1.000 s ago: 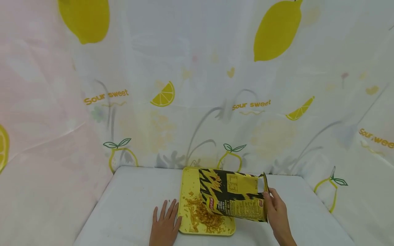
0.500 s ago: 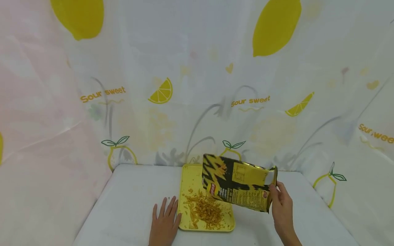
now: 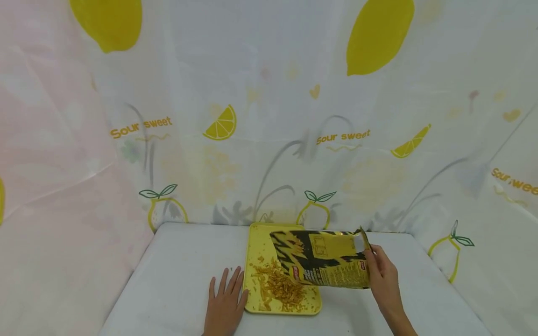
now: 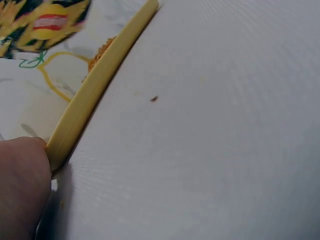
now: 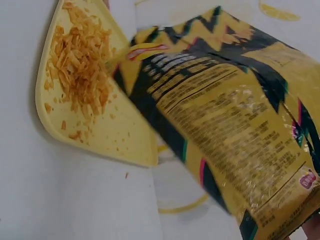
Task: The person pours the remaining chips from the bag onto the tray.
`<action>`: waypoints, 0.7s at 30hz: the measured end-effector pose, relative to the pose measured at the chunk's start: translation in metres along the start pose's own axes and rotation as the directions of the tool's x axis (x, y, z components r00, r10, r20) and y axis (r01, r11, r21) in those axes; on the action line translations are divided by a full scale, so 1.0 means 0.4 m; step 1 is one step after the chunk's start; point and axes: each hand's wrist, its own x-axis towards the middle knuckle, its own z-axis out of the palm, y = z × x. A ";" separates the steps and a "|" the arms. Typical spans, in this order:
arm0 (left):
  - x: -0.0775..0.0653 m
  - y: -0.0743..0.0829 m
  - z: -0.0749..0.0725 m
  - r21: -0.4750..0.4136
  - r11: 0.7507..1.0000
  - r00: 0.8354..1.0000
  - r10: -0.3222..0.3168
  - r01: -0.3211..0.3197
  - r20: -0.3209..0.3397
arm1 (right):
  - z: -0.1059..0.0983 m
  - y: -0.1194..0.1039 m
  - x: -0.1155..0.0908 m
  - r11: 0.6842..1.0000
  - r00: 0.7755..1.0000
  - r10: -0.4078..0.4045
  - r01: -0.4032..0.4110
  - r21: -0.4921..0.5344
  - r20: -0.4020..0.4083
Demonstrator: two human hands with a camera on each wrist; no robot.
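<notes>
My right hand (image 3: 384,277) grips the right end of a black and yellow snack bag (image 3: 332,261), thumb on the near face. The bag slants over the yellow tray (image 3: 259,240), its left end lower over the food. A pile of shredded orange chips (image 3: 283,291) lies on the tray's near half, also plain in the right wrist view, where the bag (image 5: 215,125) fills much of the picture. Palm down on the table, my left hand (image 3: 224,303) has its fingers spread. Its thumb (image 4: 22,170) touches the tray's side wall (image 4: 95,85) in the left wrist view.
The tray stands on a white table (image 3: 180,261) reaching back to a lemon-printed cloth (image 3: 269,163), which also hangs at both sides. Small crumbs dot the tray, and a dark crumb (image 4: 154,99) lies on the table left of it.
The right hand lifted the bag up and rightward off the chips, then brought it back down and left over the tray. The left hand stayed put.
</notes>
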 end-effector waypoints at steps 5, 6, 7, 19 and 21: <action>-0.001 0.000 -0.002 -0.002 1.000 1.000 0.000 0.000 0.003 | 0.014 -0.002 -0.004 1.000 0.999 0.016 -0.016 0.009 -0.036; -0.002 0.000 -0.002 0.002 1.000 1.000 -0.004 0.004 0.011 | 0.017 -0.003 -0.005 1.000 1.000 0.005 -0.005 0.003 -0.027; -0.002 0.000 -0.002 -0.003 1.000 1.000 -0.007 0.007 0.013 | 0.018 -0.004 -0.006 1.000 1.000 -0.001 0.001 -0.002 -0.017; 0.000 0.002 -0.009 0.000 1.000 0.999 -0.016 0.016 0.049 | 0.017 0.024 -0.010 0.993 0.994 0.112 -0.111 -0.041 0.002; -0.001 0.003 -0.007 0.001 1.000 0.999 -0.016 0.016 0.046 | 0.015 0.036 -0.012 0.984 0.984 0.176 -0.176 -0.014 0.015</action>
